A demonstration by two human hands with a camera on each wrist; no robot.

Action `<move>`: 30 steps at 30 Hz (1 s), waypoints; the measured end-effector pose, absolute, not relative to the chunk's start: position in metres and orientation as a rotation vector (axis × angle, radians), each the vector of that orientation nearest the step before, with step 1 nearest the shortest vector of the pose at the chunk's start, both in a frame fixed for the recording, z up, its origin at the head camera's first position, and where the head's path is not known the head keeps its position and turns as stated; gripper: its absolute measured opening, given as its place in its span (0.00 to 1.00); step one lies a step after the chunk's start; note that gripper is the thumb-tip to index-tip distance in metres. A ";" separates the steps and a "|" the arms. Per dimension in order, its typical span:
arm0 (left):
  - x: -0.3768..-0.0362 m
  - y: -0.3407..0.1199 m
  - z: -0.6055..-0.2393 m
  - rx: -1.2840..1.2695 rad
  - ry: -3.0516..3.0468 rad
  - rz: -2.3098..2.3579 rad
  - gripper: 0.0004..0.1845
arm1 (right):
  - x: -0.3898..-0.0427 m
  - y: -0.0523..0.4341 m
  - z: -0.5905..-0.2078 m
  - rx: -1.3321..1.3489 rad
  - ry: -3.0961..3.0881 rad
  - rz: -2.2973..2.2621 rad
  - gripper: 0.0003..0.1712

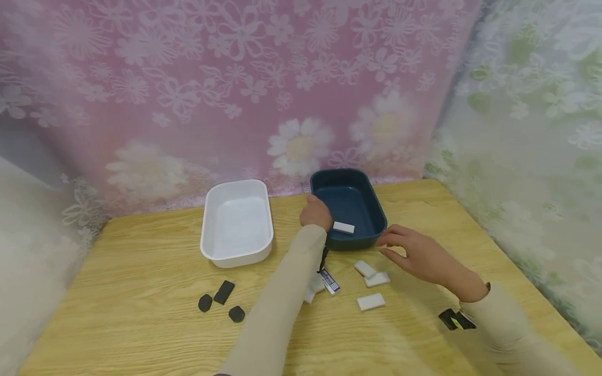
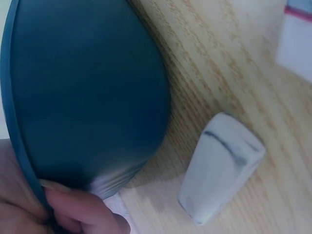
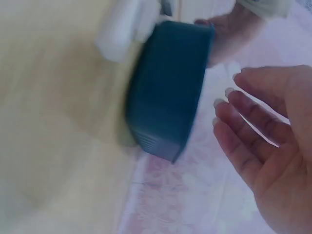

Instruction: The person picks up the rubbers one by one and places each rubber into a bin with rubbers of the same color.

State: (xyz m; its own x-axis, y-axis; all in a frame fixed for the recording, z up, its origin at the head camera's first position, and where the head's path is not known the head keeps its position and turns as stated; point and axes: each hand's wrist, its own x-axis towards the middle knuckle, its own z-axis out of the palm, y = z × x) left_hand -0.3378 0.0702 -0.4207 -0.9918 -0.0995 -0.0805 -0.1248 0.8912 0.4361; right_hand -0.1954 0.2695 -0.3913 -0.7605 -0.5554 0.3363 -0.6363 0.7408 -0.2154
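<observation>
My left hand [image 1: 316, 213] grips the left rim of a dark blue bin [image 1: 355, 243], with thumb and fingers on either side of the edge in the left wrist view. One white eraser [image 1: 344, 227] lies inside the bin, near its front. Beside the bin's front right corner is my right hand [image 1: 418, 256], its fingers relaxed and holding nothing; the right wrist view shows a gap between fingertips and bin. Several white erasers lie in front of the bin, among them a smudged eraser [image 2: 222, 168] and a single eraser [image 1: 371, 302]. An eraser with a printed sleeve [image 1: 330, 282] shows beside my left forearm.
A white bin [image 1: 237, 224] stands left of the blue one, near the back wall cloth. Two rounded black pieces [image 1: 205, 303] and a black rectangular piece [image 1: 224, 292] lie in front of it. My left forearm [image 1: 293, 292] crosses the wooden table and partly covers some erasers.
</observation>
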 end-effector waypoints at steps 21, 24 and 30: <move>-0.333 0.068 -0.413 -0.176 2.984 0.705 0.29 | -0.188 0.226 -0.428 0.493 -3.089 0.329 0.23; -0.332 0.068 -0.412 -0.172 2.989 0.700 0.29 | -0.189 0.224 -0.429 0.448 -3.089 0.366 0.17; -0.329 0.068 -0.410 -0.193 2.984 0.710 0.28 | -0.191 0.224 -0.428 0.441 -3.093 0.449 0.12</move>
